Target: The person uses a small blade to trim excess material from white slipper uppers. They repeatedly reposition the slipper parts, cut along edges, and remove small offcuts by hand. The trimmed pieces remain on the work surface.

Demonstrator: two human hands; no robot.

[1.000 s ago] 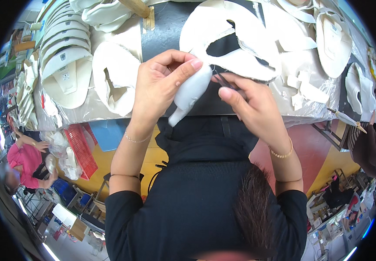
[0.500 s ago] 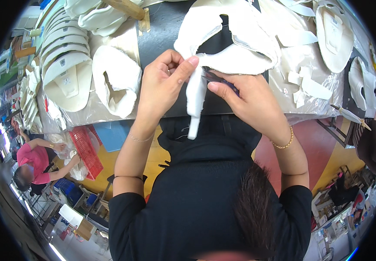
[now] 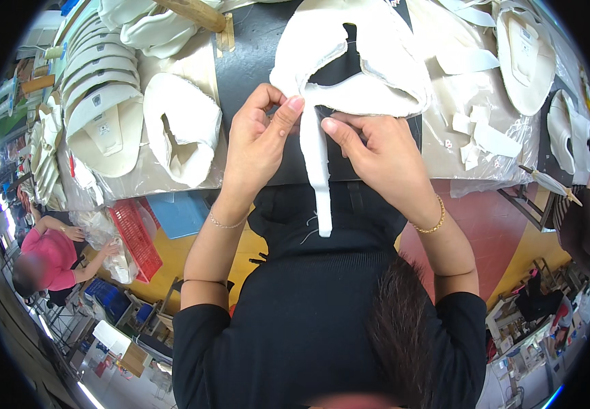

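Observation:
A white shoe upper [image 3: 383, 41] lies on the black work mat, its opening showing dark between the folded edges. From its near edge a long narrow white strip [image 3: 316, 163] hangs down over the table edge. My left hand [image 3: 261, 133] pinches the upper where the strip joins it, thumb on top. Just right of the strip, my right hand [image 3: 383, 146] is closed at the upper's near edge, its thumb pointing at the strip and its fingers curled under. The purple-handled small scissors seen in it earlier are hidden by the hand now.
Another white upper [image 3: 182, 129] and a row of nested cream uppers [image 3: 107, 126] stand left. White scraps [image 3: 486, 140] and a cream upper [image 3: 526, 61] lie right, near a pointed tool [image 3: 550, 183]. A wooden handle [image 3: 196, 13] juts in. A person in pink [image 3: 49, 259] works beside a red crate [image 3: 134, 238].
The strip hangs longer and straighter, its lower end further down and right. My right hand has shifted slightly, and the scissors no longer show. The upper has slid a little left.

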